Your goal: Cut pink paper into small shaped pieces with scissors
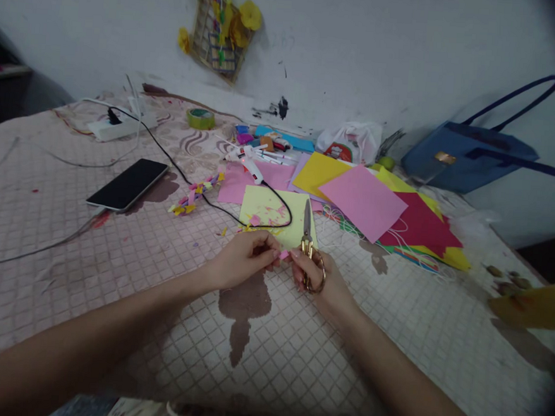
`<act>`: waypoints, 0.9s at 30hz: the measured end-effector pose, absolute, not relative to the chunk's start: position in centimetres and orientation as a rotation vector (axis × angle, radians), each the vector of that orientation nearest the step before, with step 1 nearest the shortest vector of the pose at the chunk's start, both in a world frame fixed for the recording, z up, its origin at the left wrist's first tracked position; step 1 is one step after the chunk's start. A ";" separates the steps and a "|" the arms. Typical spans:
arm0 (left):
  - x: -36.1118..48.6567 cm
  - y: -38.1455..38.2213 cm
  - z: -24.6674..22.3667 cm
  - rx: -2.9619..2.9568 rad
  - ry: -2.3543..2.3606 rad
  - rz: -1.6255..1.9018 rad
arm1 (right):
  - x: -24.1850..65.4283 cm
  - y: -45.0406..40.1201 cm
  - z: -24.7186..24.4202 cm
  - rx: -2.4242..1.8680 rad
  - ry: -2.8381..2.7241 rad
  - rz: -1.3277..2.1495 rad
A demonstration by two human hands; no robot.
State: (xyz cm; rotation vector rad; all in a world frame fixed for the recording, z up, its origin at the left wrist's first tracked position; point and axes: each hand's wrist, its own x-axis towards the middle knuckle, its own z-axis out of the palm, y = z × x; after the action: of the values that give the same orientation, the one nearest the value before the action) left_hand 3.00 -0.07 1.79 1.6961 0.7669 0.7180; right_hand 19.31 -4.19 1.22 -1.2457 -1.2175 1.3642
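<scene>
Although cut scraps (254,220) already littered the pale yellow sheet (252,200) and a string of colorful bits (192,196) lay assembled, larger sheets (363,201) looked uncut; the left hand (248,258) pinched a small pink piece (284,255), midway between the hands, while the right hand (330,281) curled around scissors (306,245).

Room left of your left hand (244,259) over bare tablecloth (132,248); ahead, black cord (180,171), glue gun (252,166) block you; ahead-right, coloured sheets (363,201).
</scene>
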 end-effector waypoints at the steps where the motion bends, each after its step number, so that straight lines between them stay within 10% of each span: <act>1: 3.0 -0.1 1.8 1.705 0.773 0.726 | 19.3 -4.2 1.2 -1.243 -1.204 1.376; 27: 2.8 0.3 1.6 1.219 0.716 0.458 | 19.6 -4.1 1.1 -1.322 -1.461 1.186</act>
State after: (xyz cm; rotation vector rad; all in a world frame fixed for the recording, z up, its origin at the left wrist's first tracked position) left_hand 2.83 0.35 1.58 1.2190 0.7162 0.4580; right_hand 19.59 -4.14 1.09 -1.3216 -1.4609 1.1861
